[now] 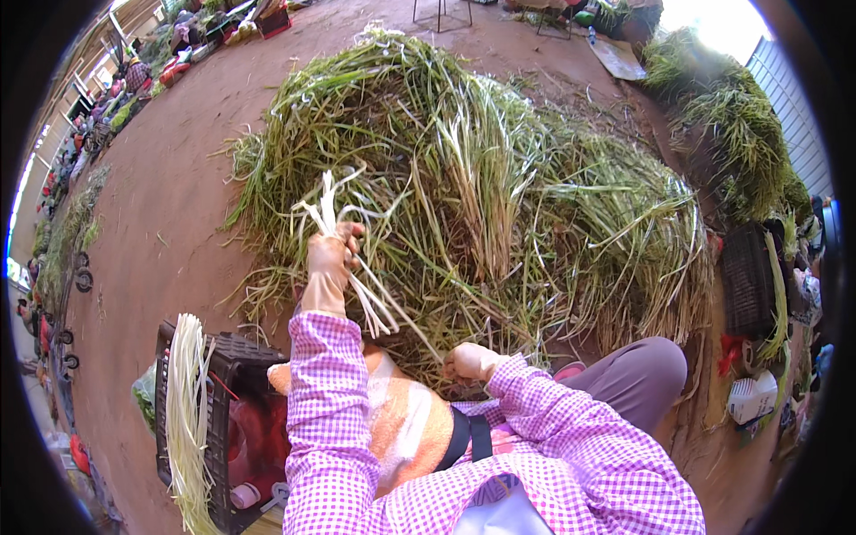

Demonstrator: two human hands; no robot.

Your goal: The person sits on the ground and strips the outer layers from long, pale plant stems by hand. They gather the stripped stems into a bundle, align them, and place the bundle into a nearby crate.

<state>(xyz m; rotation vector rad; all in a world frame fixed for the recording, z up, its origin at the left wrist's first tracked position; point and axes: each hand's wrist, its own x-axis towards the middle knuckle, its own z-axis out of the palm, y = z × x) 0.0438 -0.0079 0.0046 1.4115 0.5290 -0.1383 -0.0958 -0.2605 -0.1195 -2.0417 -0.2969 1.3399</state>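
Observation:
My left hand (334,257), in a tan rubber glove, is closed around a small bunch of pale plant stalks (328,204); their ends stick out above and below the fist. A thin stalk (401,311) runs from that hand down to my right hand (470,362), gloved too, whose fingers are pinched on its lower end. Both hands are over the near edge of a big heap of long green leafy stalks (488,194). A bundle of peeled pale stalks (188,414) hangs over a black plastic crate (224,401) at the lower left.
Red plastic bags (251,428) and a bottle (245,495) lie in the crate. My bent knee (652,374) is at the right. Another dark crate (747,281), a white box (752,398) and a second green heap (735,127) stand farther right. Several people and piles line the far left.

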